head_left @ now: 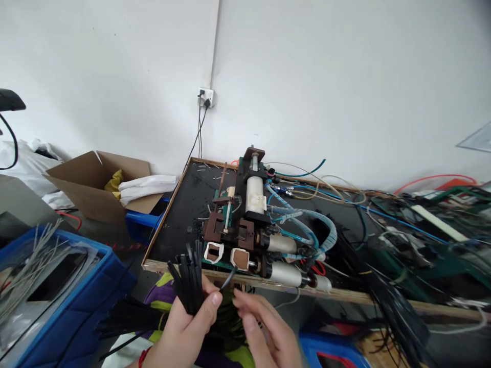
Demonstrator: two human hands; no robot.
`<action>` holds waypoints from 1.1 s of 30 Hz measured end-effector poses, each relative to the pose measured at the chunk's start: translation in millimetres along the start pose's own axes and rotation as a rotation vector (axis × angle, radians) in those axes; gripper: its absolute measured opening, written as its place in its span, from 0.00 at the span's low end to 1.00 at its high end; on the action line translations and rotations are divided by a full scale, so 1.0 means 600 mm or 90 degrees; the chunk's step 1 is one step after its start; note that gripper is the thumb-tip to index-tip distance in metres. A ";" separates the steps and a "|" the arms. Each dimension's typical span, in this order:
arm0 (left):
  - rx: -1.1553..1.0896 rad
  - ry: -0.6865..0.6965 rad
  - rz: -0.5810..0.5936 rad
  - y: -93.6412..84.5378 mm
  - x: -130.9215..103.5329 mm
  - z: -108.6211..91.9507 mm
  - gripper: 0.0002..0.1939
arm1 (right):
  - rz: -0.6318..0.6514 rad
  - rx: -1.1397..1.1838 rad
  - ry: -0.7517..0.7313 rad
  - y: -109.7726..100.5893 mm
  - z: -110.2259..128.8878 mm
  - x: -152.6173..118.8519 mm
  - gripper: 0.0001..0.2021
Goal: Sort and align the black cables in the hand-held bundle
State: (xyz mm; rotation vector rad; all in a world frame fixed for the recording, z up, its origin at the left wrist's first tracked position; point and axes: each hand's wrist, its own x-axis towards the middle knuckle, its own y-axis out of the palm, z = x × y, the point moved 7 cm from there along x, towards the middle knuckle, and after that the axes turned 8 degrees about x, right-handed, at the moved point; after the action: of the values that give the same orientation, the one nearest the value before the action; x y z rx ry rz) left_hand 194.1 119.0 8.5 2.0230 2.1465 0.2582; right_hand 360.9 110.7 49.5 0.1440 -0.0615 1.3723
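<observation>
My left hand [192, 322] is closed around a bundle of black cable-like strips [187, 278], their ends fanned upward. Between its thumb and forefinger one dark strip [229, 278] sticks out toward the press. My right hand [266, 327] is just to the right, fingers loosely curved and thumb apart, with nothing visible in it. Ahead of both hands stands a pneumatic press fixture [249, 204] with two pale-edged pads [240, 258] at its front. More black strips [128, 318] lie across my lap, on purple and yellow-green cloth.
The black workbench [176, 214] has a raised wooden edge. Air hoses [326, 230] loop right of the fixture. A blue bin [76, 306] of pale wires stands left, with an open carton [88, 189] behind. More black strips [399, 312] hang over the bench edge at right.
</observation>
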 end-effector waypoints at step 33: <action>-0.169 0.073 -0.088 -0.045 0.040 -0.061 0.15 | 0.101 0.738 0.336 0.171 -0.113 0.012 0.17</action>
State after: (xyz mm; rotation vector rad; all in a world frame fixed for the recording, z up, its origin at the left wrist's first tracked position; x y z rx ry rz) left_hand 157.6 141.2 37.2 1.7452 2.1707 0.6168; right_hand 259.0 146.4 -10.2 0.7412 1.1969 1.4144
